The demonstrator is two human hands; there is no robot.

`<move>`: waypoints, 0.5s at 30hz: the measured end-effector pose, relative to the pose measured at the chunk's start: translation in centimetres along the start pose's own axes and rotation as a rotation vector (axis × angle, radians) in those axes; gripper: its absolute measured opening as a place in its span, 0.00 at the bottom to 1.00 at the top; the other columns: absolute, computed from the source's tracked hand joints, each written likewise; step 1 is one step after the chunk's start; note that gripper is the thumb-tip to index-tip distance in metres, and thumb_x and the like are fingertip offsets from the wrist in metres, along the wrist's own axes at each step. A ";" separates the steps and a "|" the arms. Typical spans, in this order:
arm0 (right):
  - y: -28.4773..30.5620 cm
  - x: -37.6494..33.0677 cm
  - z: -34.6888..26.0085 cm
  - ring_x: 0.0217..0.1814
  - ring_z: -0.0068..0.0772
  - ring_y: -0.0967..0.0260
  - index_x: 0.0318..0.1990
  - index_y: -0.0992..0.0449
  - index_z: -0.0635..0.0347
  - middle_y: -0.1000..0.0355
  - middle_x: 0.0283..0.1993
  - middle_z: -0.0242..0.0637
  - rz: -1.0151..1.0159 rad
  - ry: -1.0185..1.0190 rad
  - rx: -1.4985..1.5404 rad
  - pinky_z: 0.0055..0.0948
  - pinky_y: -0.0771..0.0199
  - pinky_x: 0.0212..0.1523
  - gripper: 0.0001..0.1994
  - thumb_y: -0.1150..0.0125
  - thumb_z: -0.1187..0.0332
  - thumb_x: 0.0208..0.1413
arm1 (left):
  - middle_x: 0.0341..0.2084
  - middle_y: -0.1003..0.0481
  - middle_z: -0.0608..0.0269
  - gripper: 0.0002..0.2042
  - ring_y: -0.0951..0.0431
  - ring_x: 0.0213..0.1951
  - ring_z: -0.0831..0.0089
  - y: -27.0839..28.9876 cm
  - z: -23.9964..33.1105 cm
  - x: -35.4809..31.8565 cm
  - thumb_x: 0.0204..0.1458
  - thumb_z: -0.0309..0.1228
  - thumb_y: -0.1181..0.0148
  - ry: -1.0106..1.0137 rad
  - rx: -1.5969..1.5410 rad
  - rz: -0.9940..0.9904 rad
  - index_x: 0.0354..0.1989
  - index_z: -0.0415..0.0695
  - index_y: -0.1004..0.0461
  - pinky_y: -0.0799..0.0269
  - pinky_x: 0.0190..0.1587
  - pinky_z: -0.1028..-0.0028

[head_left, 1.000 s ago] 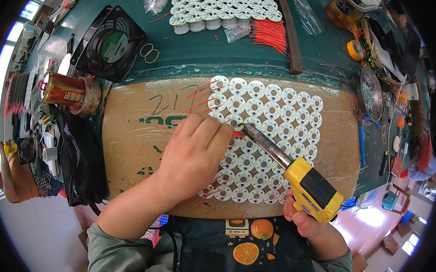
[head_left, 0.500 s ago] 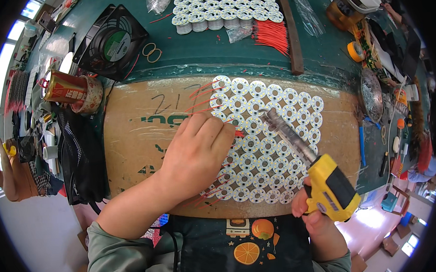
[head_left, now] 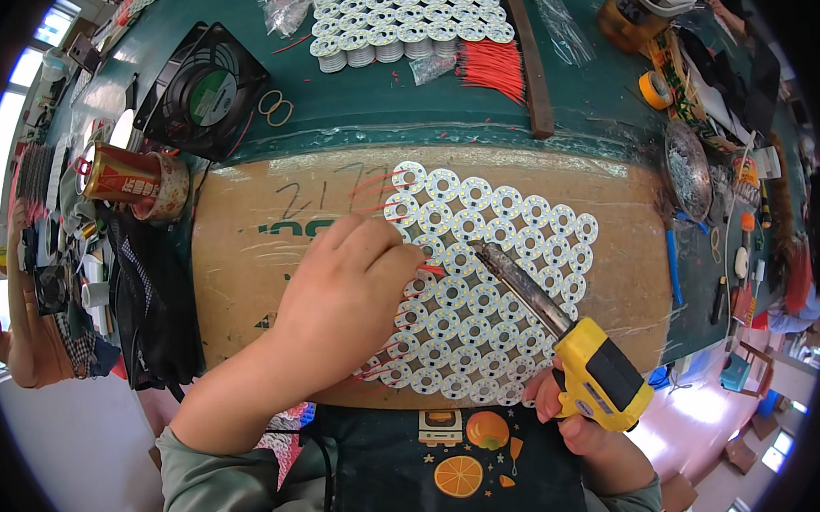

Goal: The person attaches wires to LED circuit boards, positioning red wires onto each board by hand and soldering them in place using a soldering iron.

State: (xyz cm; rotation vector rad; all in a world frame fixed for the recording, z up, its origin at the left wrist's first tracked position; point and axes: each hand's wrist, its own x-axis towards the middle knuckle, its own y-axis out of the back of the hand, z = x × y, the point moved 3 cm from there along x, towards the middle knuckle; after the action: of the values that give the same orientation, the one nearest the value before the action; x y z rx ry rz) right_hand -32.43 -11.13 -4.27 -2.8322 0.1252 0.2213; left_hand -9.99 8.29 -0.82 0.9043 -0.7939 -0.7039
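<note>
i see the grid of round white discs (head_left: 481, 287) has slid nearer the wearer across the cardboard (head_left: 244, 236), the left hand (head_left: 342, 279) shifting slightly with it. the right hand (head_left: 583, 436), which had drawn the soldering iron (head_left: 559, 325) away, has brought its tip back near the left fingertips. at far left, a co-worker's arm (head_left: 19, 282) now reaches higher.

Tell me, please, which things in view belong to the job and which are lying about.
Seemingly in use:
yellow-and-black soldering gun in the right hand
red wires at the left hand
round white circuit boards

Seemingly idle:
black square fan
red-and-gold metal can
orange tape roll
</note>
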 end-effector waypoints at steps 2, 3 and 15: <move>0.2 -0.3 0.1 0.32 0.25 0.32 0.69 0.43 0.60 0.33 0.32 0.25 0.036 -0.028 0.054 0.40 0.28 0.45 0.47 0.27 0.42 0.50 | 0.34 0.25 0.60 0.11 0.24 0.39 0.59 0.2 -0.1 0.7 0.44 0.21 0.34 0.017 -0.011 0.008 0.38 0.42 0.21 0.26 0.44 0.64; 0.2 -0.3 0.2 0.33 0.25 0.32 0.70 0.43 0.60 0.33 0.32 0.25 0.068 -0.057 0.107 0.39 0.27 0.44 0.48 0.26 0.43 0.49 | 0.33 0.25 0.60 0.10 0.24 0.38 0.59 0.2 -0.2 1.0 0.45 0.21 0.33 0.024 0.008 0.028 0.38 0.42 0.21 0.26 0.42 0.63; 0.8 2.0 0.3 0.29 0.23 0.35 0.68 0.40 0.62 0.35 0.30 0.29 0.106 -0.166 -0.037 0.27 0.29 0.33 0.47 0.21 0.49 0.46 | 0.31 0.25 0.63 0.13 0.23 0.35 0.62 -1.9 -1.5 1.2 0.42 0.21 0.32 -0.039 0.074 0.184 0.39 0.42 0.20 0.24 0.37 0.65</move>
State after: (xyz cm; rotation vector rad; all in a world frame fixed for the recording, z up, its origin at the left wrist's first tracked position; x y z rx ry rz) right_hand -30.53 -11.90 -5.07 -2.8319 0.2374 0.4858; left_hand -8.49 7.05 -2.68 0.8735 -0.9306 -0.5348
